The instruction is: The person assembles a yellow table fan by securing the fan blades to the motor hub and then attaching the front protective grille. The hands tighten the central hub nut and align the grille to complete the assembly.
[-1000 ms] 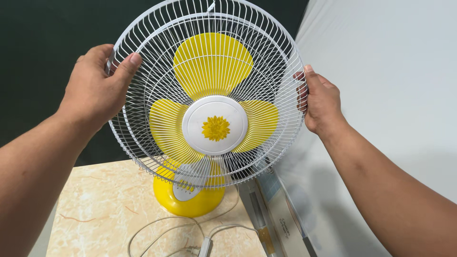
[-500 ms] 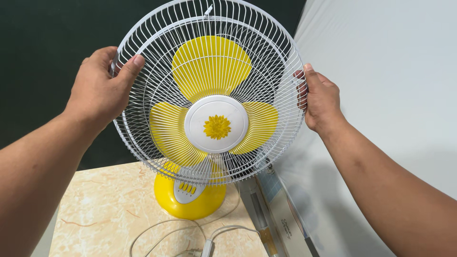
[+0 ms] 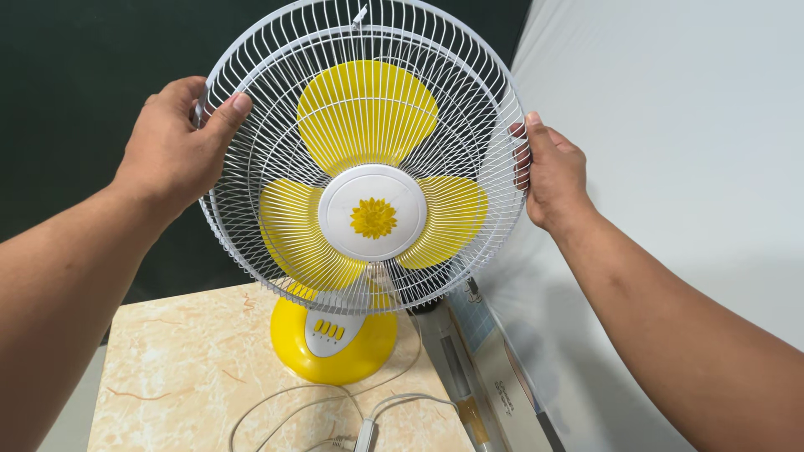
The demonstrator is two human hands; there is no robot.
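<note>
A table fan stands in front of me with a white wire grille [image 3: 452,100], three yellow blades [image 3: 367,109] and a white hub cap with a yellow flower. My left hand [image 3: 172,151] grips the grille's upper left rim, thumb over the front wires. My right hand [image 3: 548,172] clasps the right rim, fingers curled behind it. The fan's round yellow base [image 3: 368,347] with a white button panel rests on a marble-patterned tabletop [image 3: 184,368].
A white power cord [image 3: 293,406] with an inline switch loops over the tabletop in front of the base. A long flat box [image 3: 490,381] leans at the table's right edge. A dark green wall is behind, a white wall at right.
The fan head has tilted up slightly, uncovering the button panel on the base. Both hands stay on the grille rim, the right one shifted a little left.
</note>
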